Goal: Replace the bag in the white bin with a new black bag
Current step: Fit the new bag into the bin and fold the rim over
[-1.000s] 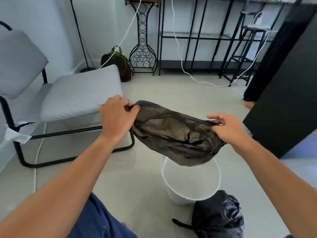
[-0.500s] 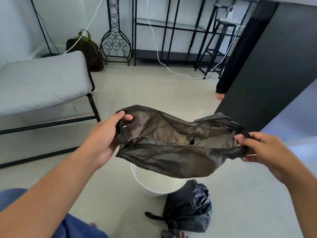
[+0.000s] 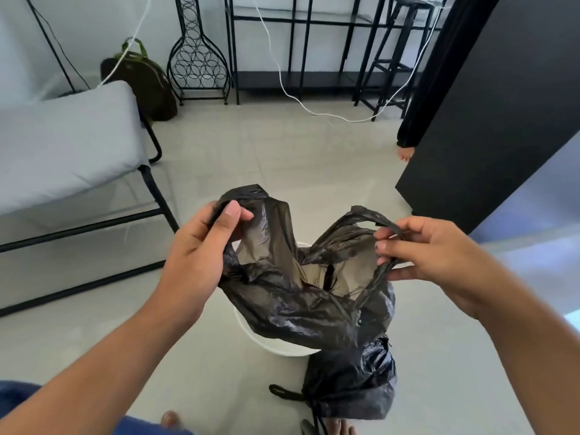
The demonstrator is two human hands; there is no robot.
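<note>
While I hold the new black bag point(image 3: 301, 296) up over the white bin point(image 3: 282, 351), both my hands are busy. My left hand point(image 3: 201, 255) pinches one side of the bag's top, at about 9 o'clock from the bag's middle, with my thumb pressed on the thin plastic. My right hand point(image 3: 439, 255) pinches the other side at about 3 o'clock, with its fingers curled round a thin, twisted strip of the rim.

The bag's mouth is partly open and faces up at me. Its body hangs down and hides most of the bin. I can only see bits of the bin's white rim, at 6 o'clock and 12 o'clock from the bag.

The old full bag point(image 3: 351, 384) sits tied shut on the floor point(image 3: 298, 158), just beside the bin at about 5 o'clock.

I think a few things could go wrong. The plastic looks very thin, so a hard pull could rip it. The right side is bunched up like a rope, so the mouth may not spread wide enough to go round the rim. If I let go too soon, the whole bag could drop into the bin. The old bag sits so close that my arm might knock it.
</note>
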